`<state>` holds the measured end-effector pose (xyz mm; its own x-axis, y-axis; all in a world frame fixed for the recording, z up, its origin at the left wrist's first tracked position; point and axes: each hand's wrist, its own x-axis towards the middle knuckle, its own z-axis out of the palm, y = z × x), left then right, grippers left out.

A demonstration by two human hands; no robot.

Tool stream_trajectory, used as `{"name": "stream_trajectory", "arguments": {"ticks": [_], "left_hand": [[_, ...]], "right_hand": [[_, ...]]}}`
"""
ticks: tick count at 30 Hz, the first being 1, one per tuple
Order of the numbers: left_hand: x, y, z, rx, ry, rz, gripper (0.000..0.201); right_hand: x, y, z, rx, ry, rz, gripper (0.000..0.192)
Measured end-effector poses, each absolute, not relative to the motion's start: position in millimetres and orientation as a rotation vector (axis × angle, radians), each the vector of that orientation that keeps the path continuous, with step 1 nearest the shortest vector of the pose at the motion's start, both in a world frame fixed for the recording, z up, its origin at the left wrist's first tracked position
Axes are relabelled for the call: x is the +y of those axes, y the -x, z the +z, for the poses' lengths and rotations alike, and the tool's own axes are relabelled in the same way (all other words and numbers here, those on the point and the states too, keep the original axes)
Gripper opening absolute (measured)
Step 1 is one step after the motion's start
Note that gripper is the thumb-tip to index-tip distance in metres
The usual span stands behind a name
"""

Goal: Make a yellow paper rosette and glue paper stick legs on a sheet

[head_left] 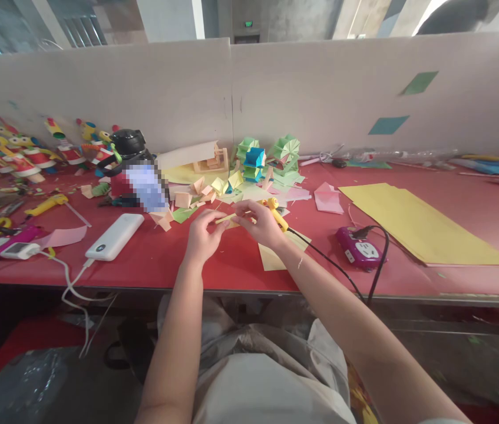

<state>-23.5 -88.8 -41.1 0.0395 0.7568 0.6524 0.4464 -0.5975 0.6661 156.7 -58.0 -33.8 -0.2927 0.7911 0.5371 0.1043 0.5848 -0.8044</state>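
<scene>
Both hands are pinching a yellow paper strip (227,219) over the desk (231,265): left hand (200,235) steadying, right hand (260,222) shaping, each grip closed on it.

— Where are you sitting?

— At my bench in a craft workshop. The long red table (408,277) in front of me is littered with folded paper shapes (253,159) in green, blue and pink, and a stack of yellow paper sheets (421,221) lies to my right.

— Anything else that shows it?

— A row of small painted figures (19,153) stands along the left, a yellow glue gun (278,217) is plugged into a purple power socket (359,248), and a plain white partition (276,88) closes off the back of the bench.
</scene>
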Motion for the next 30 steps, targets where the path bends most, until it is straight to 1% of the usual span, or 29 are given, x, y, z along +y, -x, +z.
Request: {"name": "stream_trajectory", "arguments": {"ticks": [3, 6, 10, 13, 17, 20, 22, 25, 28, 30], "left_hand": [[-89.1, 23.0, -41.8, 1.253, -1.965, 1.609, 0.017], [-91.6, 22.1, -41.0, 1.229, -1.837, 1.593, 0.021], [-96.7, 23.1, -37.2, 1.024, -1.64, 1.446, 0.039], [-98.6, 23.6, -34.9, 0.889, -1.571, 1.399, 0.052], [-98.9, 21.5, -33.8, 0.849, -1.552, 1.4, 0.066], [-99.1, 20.1, -33.4, 0.843, -1.563, 1.365, 0.073], [-99.1, 19.6, -32.8, 0.844, -1.585, 1.346, 0.072], [-97.9, 19.0, -31.9, 0.842, -1.616, 1.339, 0.064], [-95.7, 18.3, -32.0, 0.871, -1.635, 1.344, 0.055], [-93.8, 18.6, -32.2, 0.919, -1.662, 1.337, 0.052]], "right_hand": [[-58.6, -156.3, -32.8, -1.813, 0.707, 0.795, 0.023], [-59.5, -157.0, -30.4, -1.826, 0.734, 0.818, 0.027], [-60.3, -160.7, -24.5, -1.795, 0.738, 0.88, 0.034], [-59.5, -162.8, -22.5, -1.752, 0.662, 1.065, 0.035], [-58.6, -160.2, -25.1, -1.609, 0.617, 1.277, 0.039], [-60.2, -156.2, -26.7, -1.53, 0.645, 1.309, 0.045], [-61.5, -153.9, -27.2, -1.524, 0.642, 1.273, 0.045], [-62.4, -151.8, -28.2, -1.576, 0.659, 1.158, 0.043], [-62.0, -152.5, -28.5, -1.628, 0.75, 0.966, 0.041], [-62.3, -155.9, -26.5, -1.672, 0.816, 0.816, 0.037]]}}
